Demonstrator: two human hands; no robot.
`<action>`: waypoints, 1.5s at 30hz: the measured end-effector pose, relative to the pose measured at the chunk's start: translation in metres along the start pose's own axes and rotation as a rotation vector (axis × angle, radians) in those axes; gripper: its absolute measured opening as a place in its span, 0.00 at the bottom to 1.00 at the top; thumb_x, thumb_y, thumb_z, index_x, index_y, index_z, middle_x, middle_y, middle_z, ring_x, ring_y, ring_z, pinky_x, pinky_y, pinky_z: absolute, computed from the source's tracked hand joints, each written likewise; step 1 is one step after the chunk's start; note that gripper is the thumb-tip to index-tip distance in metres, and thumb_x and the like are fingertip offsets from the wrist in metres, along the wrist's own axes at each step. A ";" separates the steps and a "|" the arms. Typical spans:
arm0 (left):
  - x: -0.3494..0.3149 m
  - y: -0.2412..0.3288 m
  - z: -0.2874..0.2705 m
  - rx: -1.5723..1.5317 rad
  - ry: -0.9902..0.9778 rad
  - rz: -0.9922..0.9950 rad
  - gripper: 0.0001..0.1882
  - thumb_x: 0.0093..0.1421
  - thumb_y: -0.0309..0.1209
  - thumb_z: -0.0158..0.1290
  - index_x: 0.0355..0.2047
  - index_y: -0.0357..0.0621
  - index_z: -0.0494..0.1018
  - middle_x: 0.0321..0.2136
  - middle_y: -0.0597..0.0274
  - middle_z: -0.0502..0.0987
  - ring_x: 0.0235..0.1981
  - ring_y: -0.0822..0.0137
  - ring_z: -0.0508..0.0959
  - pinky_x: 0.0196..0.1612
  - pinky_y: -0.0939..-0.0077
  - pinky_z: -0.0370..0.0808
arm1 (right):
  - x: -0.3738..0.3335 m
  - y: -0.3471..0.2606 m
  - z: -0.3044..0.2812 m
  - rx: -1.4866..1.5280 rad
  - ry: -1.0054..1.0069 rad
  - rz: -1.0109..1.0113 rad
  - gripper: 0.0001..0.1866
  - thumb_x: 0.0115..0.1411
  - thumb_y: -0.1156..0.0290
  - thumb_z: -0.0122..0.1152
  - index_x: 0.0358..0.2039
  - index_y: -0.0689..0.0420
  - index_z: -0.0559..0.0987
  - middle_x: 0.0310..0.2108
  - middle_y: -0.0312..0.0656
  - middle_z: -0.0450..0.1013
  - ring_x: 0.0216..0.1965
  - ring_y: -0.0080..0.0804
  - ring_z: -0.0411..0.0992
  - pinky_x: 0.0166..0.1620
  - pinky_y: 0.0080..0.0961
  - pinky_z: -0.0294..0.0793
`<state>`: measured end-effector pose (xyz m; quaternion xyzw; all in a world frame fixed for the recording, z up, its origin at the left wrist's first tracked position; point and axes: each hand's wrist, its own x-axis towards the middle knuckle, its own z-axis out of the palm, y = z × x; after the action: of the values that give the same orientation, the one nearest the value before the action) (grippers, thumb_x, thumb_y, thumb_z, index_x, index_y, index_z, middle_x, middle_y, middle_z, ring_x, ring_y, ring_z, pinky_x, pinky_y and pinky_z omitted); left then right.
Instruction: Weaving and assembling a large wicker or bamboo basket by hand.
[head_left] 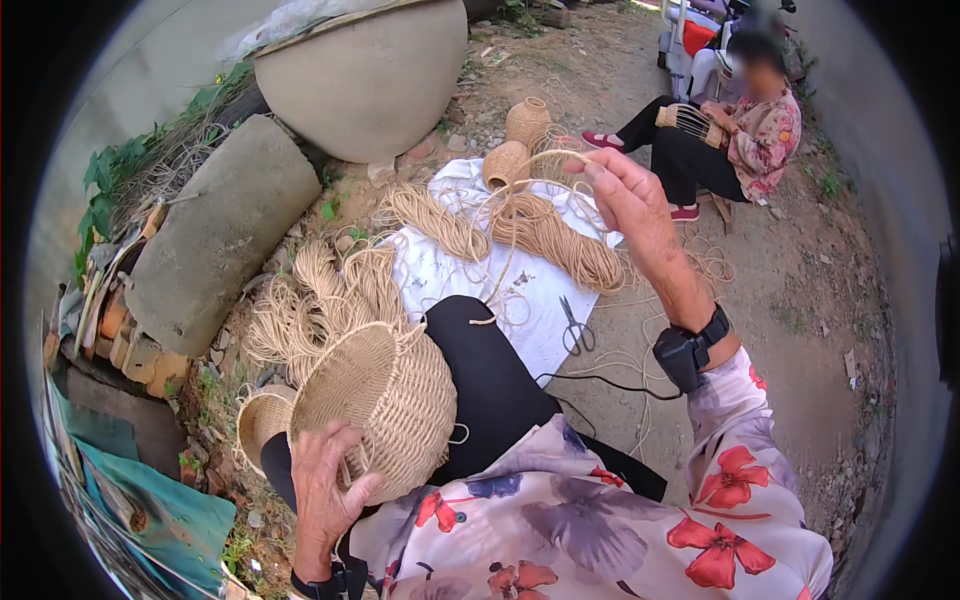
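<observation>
A woven straw-coloured basket (415,430) rests tilted on my lap, its open mouth toward the upper left. My left hand (325,475) grips it at the near side, fingers over the rim and thumb against the outer wall. Raised ahead and to the right, my right hand (635,205) pinches a tan cord (548,154) between thumb and fingers. The cord bends from the fingertips and hangs toward the white cloth; where it ends I cannot tell. Bundles of similar cord (555,240) lie beyond my knees.
Scissors (575,328) lie on the white cloth (440,285). Two small woven vases (527,122) stand at its far edge. Another basket (262,420) sits left of my lap. A large bowl-shaped vessel (370,80) and stone slab (225,230) are at left. A seated person (765,140) holds weaving.
</observation>
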<state>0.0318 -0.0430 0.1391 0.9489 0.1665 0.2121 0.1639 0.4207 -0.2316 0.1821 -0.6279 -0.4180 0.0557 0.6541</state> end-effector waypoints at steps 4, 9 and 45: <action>0.033 0.014 -0.027 -0.117 0.190 0.008 0.25 0.54 0.45 0.58 0.47 0.42 0.72 0.49 0.49 0.73 0.51 0.49 0.71 0.54 0.59 0.67 | -0.013 -0.037 0.070 -0.134 -0.401 -0.267 0.13 0.67 0.65 0.50 0.40 0.61 0.78 0.25 0.36 0.72 0.28 0.23 0.69 0.33 0.25 0.69; 0.069 0.034 -0.021 -0.819 0.066 -0.011 0.21 0.62 0.44 0.53 0.49 0.42 0.71 0.39 0.59 0.76 0.43 0.63 0.75 0.49 0.67 0.69 | -0.019 -0.078 0.129 -0.085 -0.708 -0.388 0.10 0.64 0.68 0.55 0.38 0.60 0.80 0.23 0.40 0.72 0.25 0.28 0.70 0.30 0.24 0.68; 0.100 0.038 -0.126 -0.221 0.116 0.174 0.09 0.58 0.30 0.60 0.26 0.37 0.74 0.17 0.70 0.69 0.20 0.81 0.65 0.23 0.81 0.62 | -0.003 -0.070 0.127 -0.195 -0.438 -0.528 0.33 0.56 0.56 0.63 0.58 0.61 0.68 0.54 0.51 0.68 0.56 0.45 0.66 0.59 0.37 0.63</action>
<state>0.0691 -0.0079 0.2959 0.9221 0.0685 0.2968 0.2386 0.3085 -0.1495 0.2237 -0.5306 -0.6997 -0.0222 0.4779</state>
